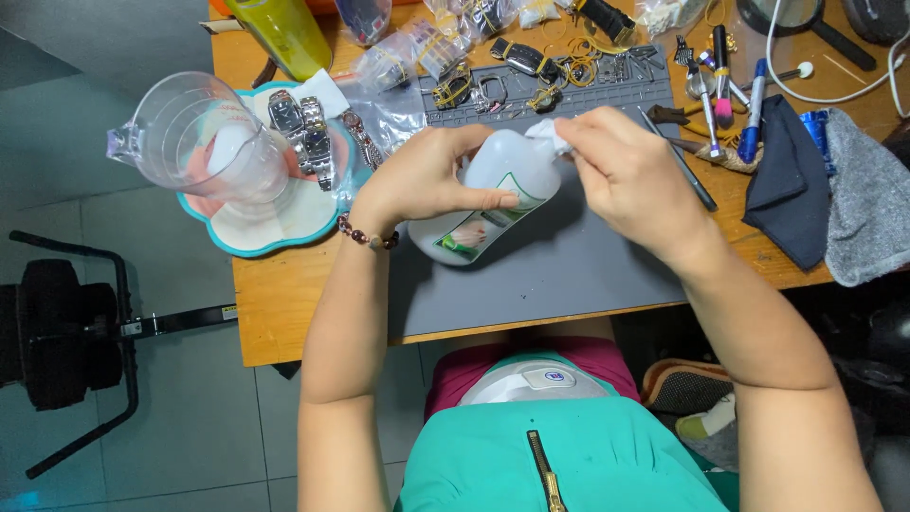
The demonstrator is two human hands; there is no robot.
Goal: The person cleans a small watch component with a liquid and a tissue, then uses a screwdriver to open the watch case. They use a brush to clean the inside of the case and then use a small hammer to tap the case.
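Hands meet over a grey mat (pixel 569 265) on the wooden desk (pixel 284 303). The left hand (pixel 427 180) wraps its fingers around a white plastic bottle (pixel 493 194) with a green-printed label, holding it tilted above the mat with its neck up and away from the person. The right hand (pixel 621 171) pinches a small white wad (pixel 548 133) against the bottle's mouth, fingertips pressed together on it. A beaded bracelet (pixel 368 237) circles the left wrist. Left of the bottle, a teal-rimmed tray (pixel 275 242) carries a clear measuring jug (pixel 199 137) and metal wristwatches (pixel 301 128). Beyond the mat's far edge lie watch parts and small plastic bags (pixel 398 66). To the right rest pens and brushes (pixel 730 90), a dark cloth (pixel 787 180) and a grey cloth (pixel 867 209).
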